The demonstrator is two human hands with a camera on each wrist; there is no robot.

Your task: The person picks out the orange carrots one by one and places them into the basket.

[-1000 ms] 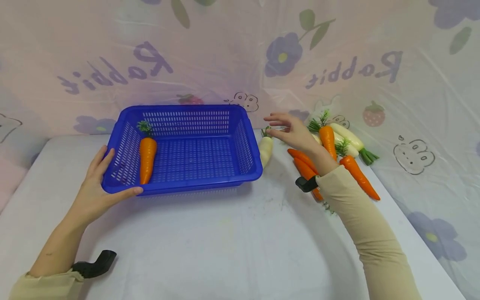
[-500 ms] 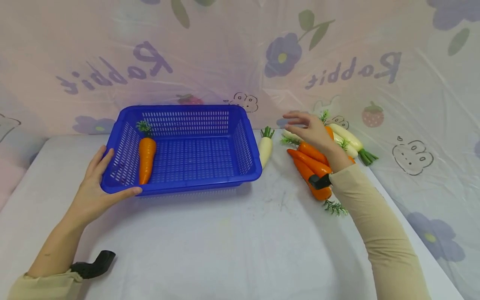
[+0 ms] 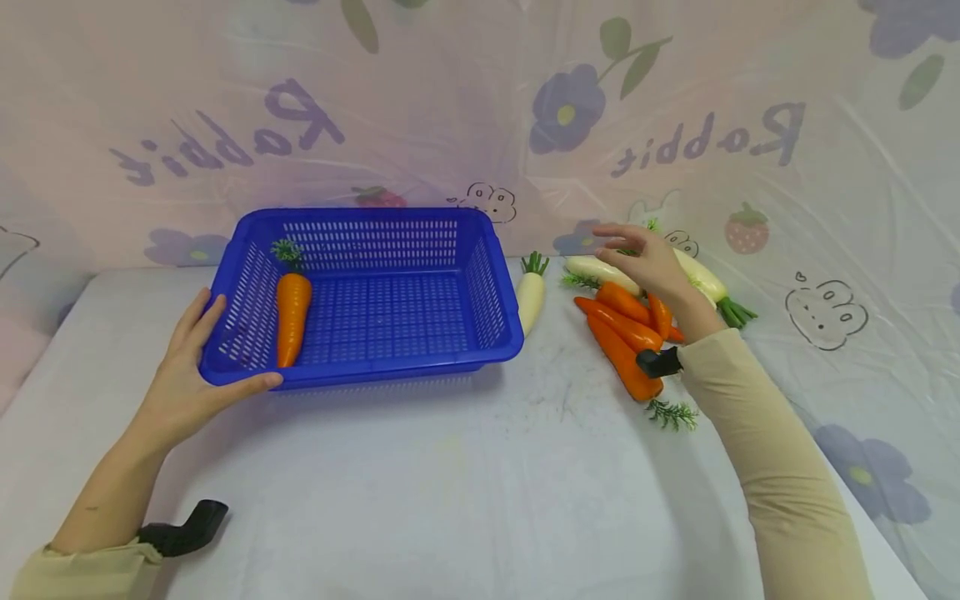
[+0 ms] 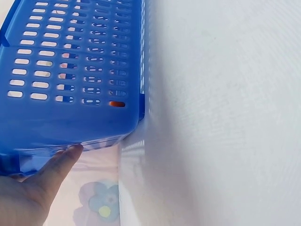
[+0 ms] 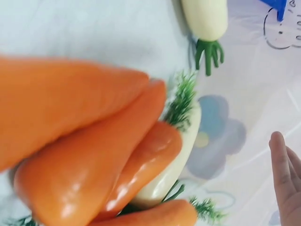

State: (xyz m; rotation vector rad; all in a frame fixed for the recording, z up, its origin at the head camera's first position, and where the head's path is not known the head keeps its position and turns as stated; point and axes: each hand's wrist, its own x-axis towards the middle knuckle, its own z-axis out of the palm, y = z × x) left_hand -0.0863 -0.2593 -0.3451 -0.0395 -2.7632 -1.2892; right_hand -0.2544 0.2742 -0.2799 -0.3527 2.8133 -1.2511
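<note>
Left hand (image 3: 168, 375): spread at a corner of my blue basket (image 3: 405, 365).
Right hand (image 3: 652, 262): empty, fingers extended near loose carrots (image 3: 624, 358).
Basketed carrot (image 3: 292, 317): inside, left end.
Pick: I'd best pinch just one.

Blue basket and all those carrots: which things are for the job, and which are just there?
Probably for the job:
blue basket, with the left hand on it
carrot inside it
carrots and white radishes near the right hand
maybe the lone radish beside the basket

Just there:
flowery sheet behind
white table underneath
</note>
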